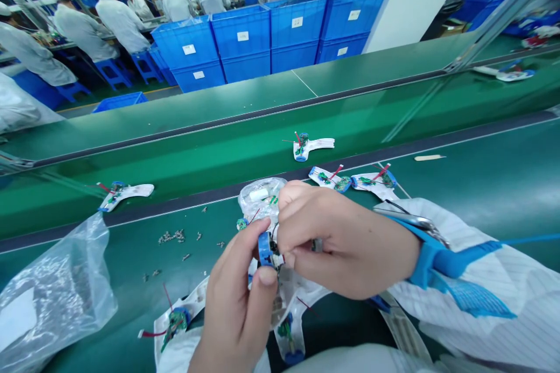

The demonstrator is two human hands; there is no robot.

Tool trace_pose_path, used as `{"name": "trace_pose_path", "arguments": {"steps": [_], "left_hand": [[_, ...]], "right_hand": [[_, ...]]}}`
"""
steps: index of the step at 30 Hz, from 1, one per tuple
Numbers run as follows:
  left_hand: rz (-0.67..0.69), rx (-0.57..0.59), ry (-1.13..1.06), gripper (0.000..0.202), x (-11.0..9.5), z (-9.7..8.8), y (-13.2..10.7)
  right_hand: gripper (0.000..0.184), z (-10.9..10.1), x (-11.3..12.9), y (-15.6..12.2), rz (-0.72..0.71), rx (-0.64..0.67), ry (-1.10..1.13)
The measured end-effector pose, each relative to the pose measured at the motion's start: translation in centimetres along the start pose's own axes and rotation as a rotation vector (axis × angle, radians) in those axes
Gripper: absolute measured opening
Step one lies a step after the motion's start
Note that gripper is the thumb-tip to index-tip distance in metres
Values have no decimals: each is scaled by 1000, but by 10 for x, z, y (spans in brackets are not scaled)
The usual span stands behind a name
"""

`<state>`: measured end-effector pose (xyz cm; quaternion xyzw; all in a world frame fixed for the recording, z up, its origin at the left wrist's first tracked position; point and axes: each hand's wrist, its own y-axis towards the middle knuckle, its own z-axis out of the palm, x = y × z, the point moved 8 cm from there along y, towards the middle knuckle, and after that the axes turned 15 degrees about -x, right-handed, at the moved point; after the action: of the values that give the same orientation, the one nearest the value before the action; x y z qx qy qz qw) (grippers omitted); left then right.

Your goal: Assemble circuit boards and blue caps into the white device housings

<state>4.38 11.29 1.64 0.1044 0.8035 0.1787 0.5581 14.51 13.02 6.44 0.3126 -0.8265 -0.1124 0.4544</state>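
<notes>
Both hands, left (238, 309) and right (345, 245), pinch a small blue part (265, 249) before a clear bag (261, 198) of pieces.

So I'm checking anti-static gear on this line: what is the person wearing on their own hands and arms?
Both hands, left hand and right hand, are bare, with no gloves. The right arm has a white sleeve with fine stripes. A blue wrist strap circles the right wrist, and a blue cord runs off it.
</notes>
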Motion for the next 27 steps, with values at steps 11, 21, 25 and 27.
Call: {"name": "trace_pose_path", "arguments": {"steps": [11, 21, 25, 27], "left_hand": [[2, 21, 282, 51, -10, 13, -15], [129, 53, 689, 33, -23, 14, -12], [82, 231, 653, 41, -2, 29, 1], [43, 279, 664, 55, 10, 31, 12]], "right_hand": [[29, -5, 6, -6, 27, -41, -106], [24, -5, 10, -9, -2, -49, -138], [24, 9, -26, 0, 47, 56, -103], [21, 12, -70, 14, 166, 76, -231]]}}
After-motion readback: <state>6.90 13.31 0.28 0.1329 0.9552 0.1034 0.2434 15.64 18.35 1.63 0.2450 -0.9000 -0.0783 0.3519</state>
